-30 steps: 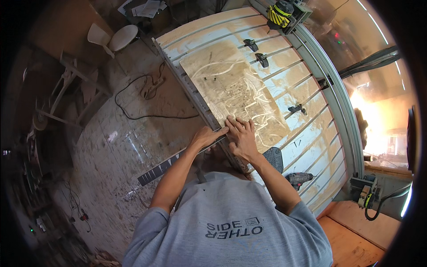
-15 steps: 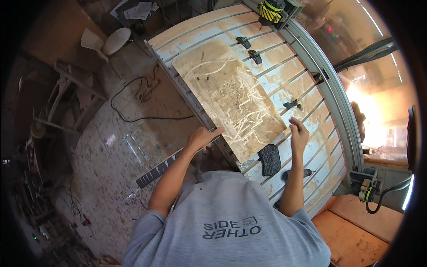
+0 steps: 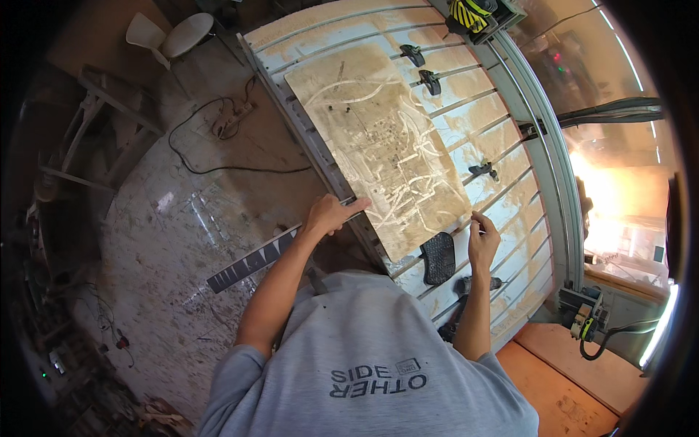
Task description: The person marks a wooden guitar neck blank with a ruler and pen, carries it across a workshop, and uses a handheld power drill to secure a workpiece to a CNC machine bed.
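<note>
My left hand (image 3: 330, 215) is at the near-left edge of a flat wooden board (image 3: 382, 146), its fingers curled round a long dark strip (image 3: 251, 266) with pale pointed marks, like a guitar fretboard. An outstretched finger or thumb reaches over the board's edge. The strip slants down to the left over the floor, partly hidden by my forearm. Beside the board's right corner, my right hand (image 3: 483, 244) is closed in a pinch; a small pale bit shows at the fingers, too small to name. Pale curved cuts and dark holes mark the board's face.
Under the board is a slotted, dusty machine bed (image 3: 466, 109). Black clamps (image 3: 429, 81) sit beyond the board. A black keypad-like pad (image 3: 438, 258) and a drill-like tool (image 3: 477, 285) lie near my right forearm. A gantry rail (image 3: 535, 124) runs along the right. A cable (image 3: 240, 170) crosses the floor.
My right hand has come down toward me, to the board's right corner, its fingers more closed. My left hand stays at the board's edge with the strip. The whole view has shifted slightly.
</note>
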A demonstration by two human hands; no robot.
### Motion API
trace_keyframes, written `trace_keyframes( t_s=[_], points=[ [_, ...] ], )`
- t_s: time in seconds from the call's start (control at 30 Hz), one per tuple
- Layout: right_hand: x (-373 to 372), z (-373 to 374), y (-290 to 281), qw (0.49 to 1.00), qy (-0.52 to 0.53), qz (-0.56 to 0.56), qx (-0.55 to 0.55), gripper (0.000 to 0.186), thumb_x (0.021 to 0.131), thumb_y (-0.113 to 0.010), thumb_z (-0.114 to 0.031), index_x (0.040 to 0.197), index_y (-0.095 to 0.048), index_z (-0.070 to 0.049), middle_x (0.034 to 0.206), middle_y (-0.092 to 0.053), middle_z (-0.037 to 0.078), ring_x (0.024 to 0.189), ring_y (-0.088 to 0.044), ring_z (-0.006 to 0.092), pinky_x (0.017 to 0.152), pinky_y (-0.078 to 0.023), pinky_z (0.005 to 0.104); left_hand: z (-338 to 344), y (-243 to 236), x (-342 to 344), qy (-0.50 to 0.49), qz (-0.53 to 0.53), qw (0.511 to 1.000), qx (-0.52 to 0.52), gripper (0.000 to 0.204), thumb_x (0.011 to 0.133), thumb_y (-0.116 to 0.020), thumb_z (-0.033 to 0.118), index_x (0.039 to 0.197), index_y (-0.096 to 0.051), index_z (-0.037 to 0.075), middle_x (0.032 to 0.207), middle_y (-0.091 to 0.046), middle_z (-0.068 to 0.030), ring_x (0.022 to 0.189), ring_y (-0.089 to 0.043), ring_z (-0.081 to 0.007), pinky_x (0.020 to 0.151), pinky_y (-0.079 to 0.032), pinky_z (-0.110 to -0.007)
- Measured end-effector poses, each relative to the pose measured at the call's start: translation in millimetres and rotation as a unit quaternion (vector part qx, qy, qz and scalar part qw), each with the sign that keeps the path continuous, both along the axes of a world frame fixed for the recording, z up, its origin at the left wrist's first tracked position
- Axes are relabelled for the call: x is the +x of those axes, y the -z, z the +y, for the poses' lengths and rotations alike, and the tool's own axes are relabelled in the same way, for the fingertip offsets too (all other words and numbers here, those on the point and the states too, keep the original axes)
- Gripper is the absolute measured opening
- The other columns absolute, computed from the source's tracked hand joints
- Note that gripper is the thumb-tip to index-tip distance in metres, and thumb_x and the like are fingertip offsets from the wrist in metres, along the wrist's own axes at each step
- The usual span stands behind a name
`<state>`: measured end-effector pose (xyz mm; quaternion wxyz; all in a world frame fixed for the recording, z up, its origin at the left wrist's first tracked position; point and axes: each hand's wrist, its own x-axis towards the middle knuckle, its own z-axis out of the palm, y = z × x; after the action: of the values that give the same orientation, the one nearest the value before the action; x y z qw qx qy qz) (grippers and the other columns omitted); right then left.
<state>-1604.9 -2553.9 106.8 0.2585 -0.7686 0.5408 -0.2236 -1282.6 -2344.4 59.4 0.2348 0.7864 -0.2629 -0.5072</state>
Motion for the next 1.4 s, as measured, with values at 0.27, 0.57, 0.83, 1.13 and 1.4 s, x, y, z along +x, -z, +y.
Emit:
trace_keyframes(
  t_s=[0.27, 0.57, 0.83, 1.13, 1.4],
  points=[
    [-44, -46, 1, 0.994, 0.078, 0.063, -0.031, 0.029, 0.091, -0.058, -0.008, 0.111, -0.077, 0.001, 0.093, -0.077, 0.015, 0.081, -0.073, 0.0191, 0.076, -0.058, 0.0334, -1, -6, 2, 0.012, -0.009, 1.0, 0.022, 0.09, 0.079, -0.061, 0.086, 0.058, -0.064, -0.002, 0.054, -0.063, -0.0136, 0.047, -0.065, -0.0223, 0.055, -0.055, -0.038],
    [-81, -82, 25, 0.987, 0.089, 0.122, 0.049, 0.024, 0.081, -0.072, -0.013, 0.099, -0.076, 0.002, 0.077, -0.075, 0.014, 0.067, -0.072, 0.021, 0.064, -0.056, 0.0346, -9, 7, -5, -0.003, -0.032, 0.999, 0.033, 0.09, 0.08, -0.059, 0.085, 0.056, -0.064, -0.001, 0.051, -0.062, -0.0111, 0.046, -0.065, -0.0224, 0.055, -0.055, -0.038],
    [-77, -95, 66, 0.982, 0.11, 0.152, 0.031, 0.027, 0.073, -0.071, -0.014, 0.097, -0.075, -0.003, 0.083, -0.075, 0.02, 0.08, -0.074, 0.0332, 0.078, -0.058, 0.0409, -4, -12, 0, 0.006, -0.019, 0.999, 0.026, 0.092, 0.077, -0.061, 0.086, 0.056, -0.063, -0.003, 0.054, -0.063, -0.0127, 0.049, -0.067, -0.0235, 0.057, -0.057, -0.037],
    [69, -46, -16, 0.991, -0.134, -0.025, 0.017, 0.017, 0.091, -0.072, -0.012, 0.101, -0.076, 0.001, 0.087, -0.076, 0.014, 0.078, -0.073, 0.0219, 0.074, -0.055, 0.0322, 1, -8, 0, 0.003, -0.018, 1.0, 0.02, 0.096, 0.077, -0.057, 0.089, 0.053, -0.064, -0.004, 0.05, -0.061, -0.0143, 0.05, -0.067, -0.0263, 0.066, -0.057, -0.039],
    [173, 48, -3, 0.916, -0.399, -0.039, -0.019, 0.013, 0.086, -0.074, -0.008, 0.097, -0.075, -0.002, 0.089, -0.071, 0.015, 0.081, -0.071, 0.032, 0.073, -0.058, 0.0391, -4, -5, -2, -0.003, -0.022, 1.0, 0.02, 0.095, 0.075, -0.061, 0.089, 0.053, -0.063, -0.004, 0.051, -0.062, -0.014, 0.049, -0.067, -0.0263, 0.058, -0.057, -0.038]
  ],
)
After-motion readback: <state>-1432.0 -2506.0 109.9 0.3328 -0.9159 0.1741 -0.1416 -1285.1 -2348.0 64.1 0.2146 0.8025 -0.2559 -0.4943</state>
